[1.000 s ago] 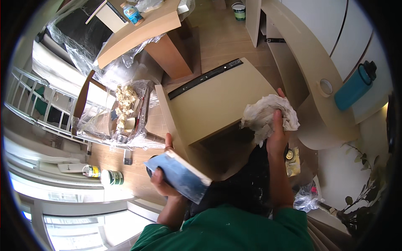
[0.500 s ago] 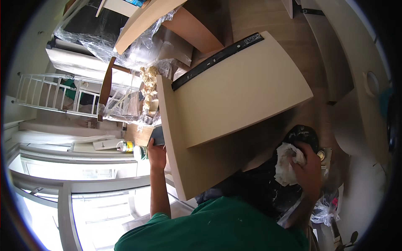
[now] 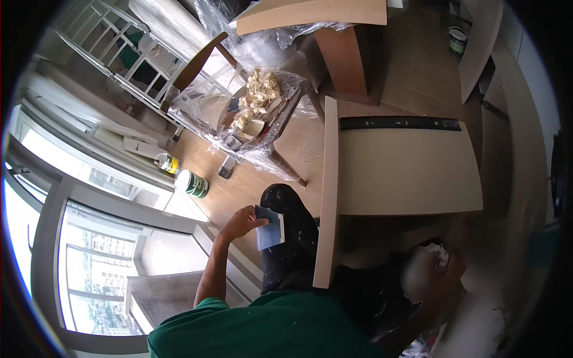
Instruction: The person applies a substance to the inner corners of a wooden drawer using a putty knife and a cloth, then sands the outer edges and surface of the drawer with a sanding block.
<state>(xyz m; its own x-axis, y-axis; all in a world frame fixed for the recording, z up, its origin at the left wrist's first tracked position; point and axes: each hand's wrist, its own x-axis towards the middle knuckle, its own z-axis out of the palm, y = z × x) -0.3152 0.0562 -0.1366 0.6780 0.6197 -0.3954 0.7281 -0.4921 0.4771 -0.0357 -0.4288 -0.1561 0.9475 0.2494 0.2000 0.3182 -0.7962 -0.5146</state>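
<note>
My left hand (image 3: 240,224) grips a flat blue-grey rectangular piece (image 3: 270,232) with a cream strip along its right edge, held over my dark-trousered knee (image 3: 290,209). Its exact kind is unclear. At the lower right, my right hand (image 3: 452,275) is closed on a crumpled white rag (image 3: 440,255), both dim and smeared by motion. Between my arms stands a cream furniture piece: an upright panel (image 3: 327,215) seen edge-on, joined to a broad board (image 3: 412,170) with a dark metal strip (image 3: 400,123) along its far edge.
A plastic-wrapped chair (image 3: 280,146) holds a heap of cream scraps (image 3: 262,95). Two tubs, one yellow (image 3: 168,163) and one green and white (image 3: 193,184), stand on the floor by the window. A white ladder (image 3: 128,56) leans at the upper left; wrapped furniture (image 3: 310,15) stands behind.
My view has turned, so the cream furniture now appears further right and more level. The blue-grey piece has come away from beside the panel and shows fully. The rag is further down-right.
</note>
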